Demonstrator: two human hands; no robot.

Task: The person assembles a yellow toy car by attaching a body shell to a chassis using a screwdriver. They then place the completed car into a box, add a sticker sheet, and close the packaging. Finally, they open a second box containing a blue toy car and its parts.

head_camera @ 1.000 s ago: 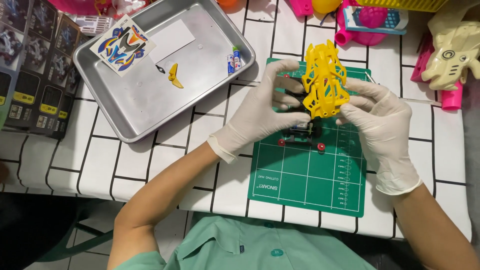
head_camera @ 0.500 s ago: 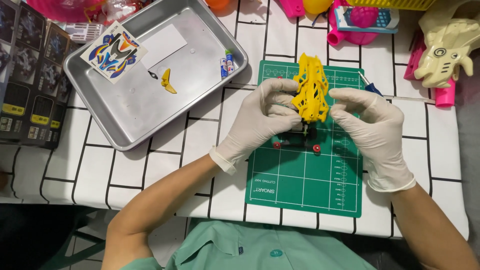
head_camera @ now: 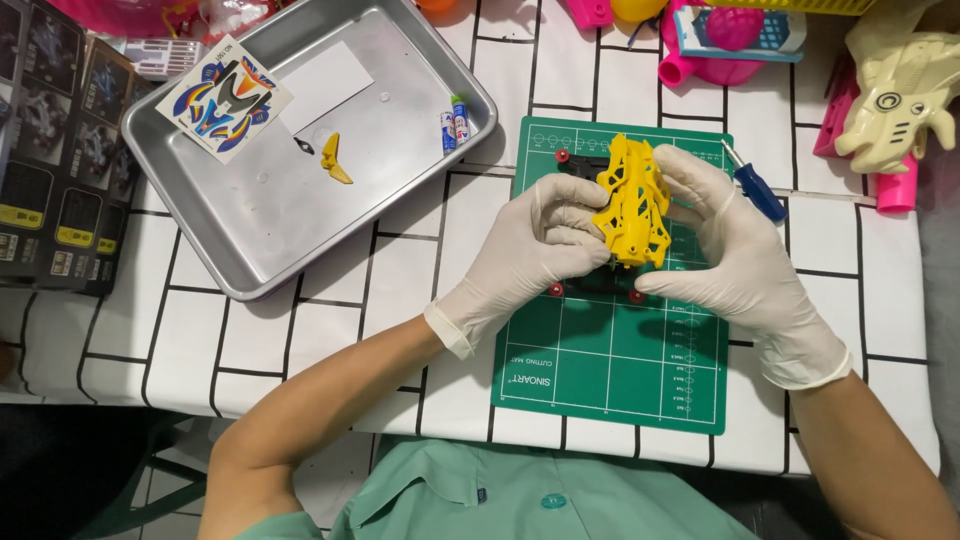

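Both gloved hands meet over a green cutting mat. The left hand and right hand clamp a yellow toy car frame between their fingertips, above a dark part with red wheels on the mat. Even pressure from both sides would likely seat it squarely. Past the left hand, a metal tray holds a small yellow piece.

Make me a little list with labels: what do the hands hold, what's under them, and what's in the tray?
left hand: on yellow car body
right hand: on the same body
under hands: green mat, black chassis with red wheels
tray: sticker sheet, white paper, yellow part, two batteries
beside mat: blue screwdriver
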